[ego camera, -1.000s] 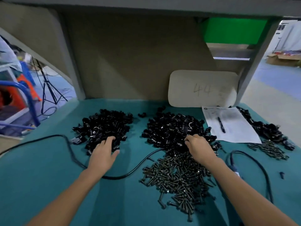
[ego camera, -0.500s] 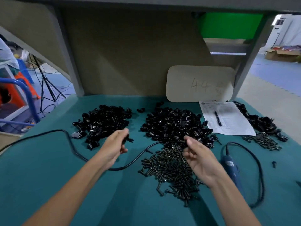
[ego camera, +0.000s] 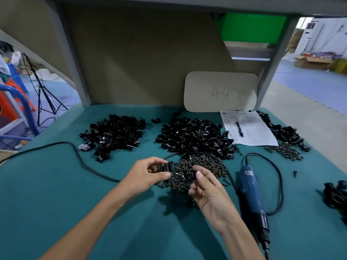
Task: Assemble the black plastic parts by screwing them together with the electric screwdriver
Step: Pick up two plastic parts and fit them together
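Observation:
My left hand [ego camera: 145, 176] pinches a black plastic part [ego camera: 165, 166] between thumb and fingers, held above the teal table. My right hand [ego camera: 208, 190] pinches a second black plastic part [ego camera: 191, 174] close to the first; the two parts are a small gap apart. Both hover over a pile of dark screws [ego camera: 197, 169]. The blue electric screwdriver [ego camera: 250, 186] lies on the table just right of my right hand, untouched. Two heaps of black parts sit behind: a left heap [ego camera: 114, 134] and a middle heap [ego camera: 193, 136].
A black cable [ego camera: 78, 156] curves across the table [ego camera: 56, 194] on the left. A paper sheet with a pen [ego camera: 247, 128] lies at the back right, beside more black parts [ego camera: 281, 131] and screws [ego camera: 285, 151]. Another dark cluster [ego camera: 336, 194] sits at the right edge. A beige board [ego camera: 221, 91] leans on the back wall.
Both hands left the heaps, each with a black part, and drew back toward me and together over the screw pile. The camera view shifted, showing the whole screwdriver.

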